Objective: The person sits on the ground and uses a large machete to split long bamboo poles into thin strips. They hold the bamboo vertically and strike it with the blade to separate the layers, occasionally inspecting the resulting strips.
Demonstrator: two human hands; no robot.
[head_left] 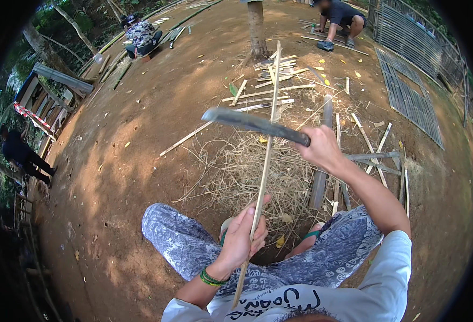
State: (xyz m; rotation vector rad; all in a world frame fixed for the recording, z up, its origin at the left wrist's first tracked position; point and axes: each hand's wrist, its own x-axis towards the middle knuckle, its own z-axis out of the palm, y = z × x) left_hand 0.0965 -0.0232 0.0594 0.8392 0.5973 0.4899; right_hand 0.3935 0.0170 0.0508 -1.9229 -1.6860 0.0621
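Observation:
My left hand point(241, 236) is closed around the lower part of a long, thin bamboo strip point(265, 174), which stands up in front of me and leans slightly to the right at its top. In my right hand point(323, 149) is a machete point(247, 121), gripped at its handle end. Its dark blade points left and crosses the strip in view, above my left hand. Whether the blade touches the strip I cannot tell. A heap of pale bamboo shavings point(231, 170) lies on the ground beyond my knees.
Split bamboo pieces point(279, 77) are piled near a tree trunk point(257, 29). A thick bamboo pole point(319, 188) and crossed strips point(375, 150) lie to the right of the shavings. Two people point(141, 36) point(339, 24) crouch farther off; another person point(24, 153) stands far left. Slatted bamboo panels point(411, 96) are at right.

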